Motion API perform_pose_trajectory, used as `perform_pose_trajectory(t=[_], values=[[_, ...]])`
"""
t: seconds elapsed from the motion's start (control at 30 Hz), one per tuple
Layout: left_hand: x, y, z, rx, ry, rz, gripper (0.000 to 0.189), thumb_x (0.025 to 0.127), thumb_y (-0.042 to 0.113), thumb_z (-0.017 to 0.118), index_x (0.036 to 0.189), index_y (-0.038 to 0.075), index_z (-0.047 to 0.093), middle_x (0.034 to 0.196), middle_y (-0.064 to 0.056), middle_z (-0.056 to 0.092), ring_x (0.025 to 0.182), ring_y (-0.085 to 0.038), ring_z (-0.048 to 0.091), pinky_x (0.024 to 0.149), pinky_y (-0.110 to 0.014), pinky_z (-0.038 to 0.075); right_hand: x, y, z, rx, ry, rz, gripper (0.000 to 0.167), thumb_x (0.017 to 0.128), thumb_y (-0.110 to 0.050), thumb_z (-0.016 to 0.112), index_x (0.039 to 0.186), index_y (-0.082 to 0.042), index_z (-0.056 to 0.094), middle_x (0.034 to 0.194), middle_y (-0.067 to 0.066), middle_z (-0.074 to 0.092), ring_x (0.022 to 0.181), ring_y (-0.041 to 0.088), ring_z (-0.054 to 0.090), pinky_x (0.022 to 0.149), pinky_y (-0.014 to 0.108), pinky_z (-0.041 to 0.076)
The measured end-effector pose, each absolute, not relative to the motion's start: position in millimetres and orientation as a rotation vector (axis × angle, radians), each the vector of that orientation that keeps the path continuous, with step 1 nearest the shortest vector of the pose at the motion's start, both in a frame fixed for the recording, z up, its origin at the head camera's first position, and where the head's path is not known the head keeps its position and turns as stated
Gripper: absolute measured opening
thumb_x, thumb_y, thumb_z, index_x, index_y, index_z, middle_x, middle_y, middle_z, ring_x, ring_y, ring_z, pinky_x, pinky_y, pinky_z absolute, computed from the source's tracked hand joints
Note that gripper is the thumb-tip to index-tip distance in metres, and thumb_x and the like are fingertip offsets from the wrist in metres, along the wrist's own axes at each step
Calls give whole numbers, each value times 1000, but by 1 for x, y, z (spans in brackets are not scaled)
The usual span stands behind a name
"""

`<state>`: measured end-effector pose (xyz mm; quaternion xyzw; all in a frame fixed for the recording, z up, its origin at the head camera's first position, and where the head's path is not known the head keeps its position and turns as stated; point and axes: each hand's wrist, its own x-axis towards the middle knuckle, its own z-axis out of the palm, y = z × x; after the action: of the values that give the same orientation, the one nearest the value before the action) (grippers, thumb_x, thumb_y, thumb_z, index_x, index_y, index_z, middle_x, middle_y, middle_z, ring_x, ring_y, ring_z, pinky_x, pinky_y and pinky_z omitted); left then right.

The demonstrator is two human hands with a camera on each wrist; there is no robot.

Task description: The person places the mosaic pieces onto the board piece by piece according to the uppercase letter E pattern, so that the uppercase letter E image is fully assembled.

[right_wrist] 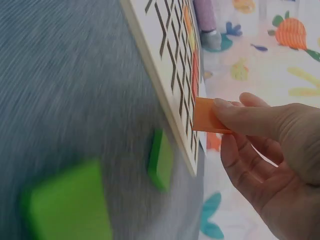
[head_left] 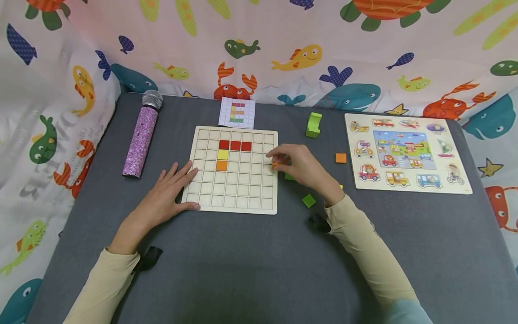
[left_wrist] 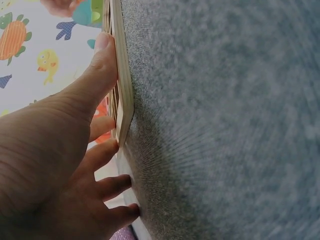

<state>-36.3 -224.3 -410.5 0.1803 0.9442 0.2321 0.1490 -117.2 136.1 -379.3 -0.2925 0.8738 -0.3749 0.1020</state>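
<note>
Pinched by the thumb and fingers of the right hand [head_left: 297,164] was an orange tile [right_wrist: 206,115], up at the right edge of the wooden board [head_left: 243,189]. I couldn't tell if it touched the wood. Left of that pinch, three red tiles [head_left: 235,146] sat in a row, with a yellow tile [head_left: 222,155] and a second orange tile [head_left: 221,165] below the end one. Farther left, the left hand [head_left: 163,195] rested on the board's edge, fingers spread wide. Right of the pinch lay a loose orange tile [head_left: 341,158].
</note>
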Motion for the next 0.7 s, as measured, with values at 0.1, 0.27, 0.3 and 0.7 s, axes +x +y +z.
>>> perform_pose_trajectory(t=[0.1, 0.27, 0.3, 0.7], values=[[-36, -225, -411, 520, 2716, 670, 94, 81, 36, 80, 155, 7, 29, 163, -13, 16, 147, -45, 7, 116, -61, 5, -120, 121, -381, -898, 2547, -1132, 30, 84, 2, 75, 114, 0, 70, 92, 7, 66, 84, 17, 58, 76, 34, 52], [-36, -225, -412, 516, 2715, 676, 94, 81, 37, 79, 155, 8, 29, 163, -12, 15, 148, -44, 6, 117, -60, 4, -128, 96, -387, -955, 2482, -1188, 30, 83, 3, 76, 112, 0, 71, 91, 6, 67, 84, 16, 58, 76, 32, 52], [-36, -225, -412, 516, 2715, 680, 94, 81, 37, 79, 155, 8, 29, 163, -12, 15, 148, -44, 6, 117, -60, 4, -129, 90, -388, -964, 2468, -1200, 30, 82, 3, 76, 112, 1, 71, 90, 6, 67, 84, 16, 58, 76, 32, 52], [-36, -225, -413, 529, 2721, 692, 93, 82, 38, 79, 155, 8, 30, 163, -13, 16, 147, -45, 7, 116, -61, 5, -140, 43, -397, -927, 2356, -1246, 29, 83, -1, 77, 111, -1, 71, 90, 5, 67, 84, 15, 59, 78, 25, 51]])
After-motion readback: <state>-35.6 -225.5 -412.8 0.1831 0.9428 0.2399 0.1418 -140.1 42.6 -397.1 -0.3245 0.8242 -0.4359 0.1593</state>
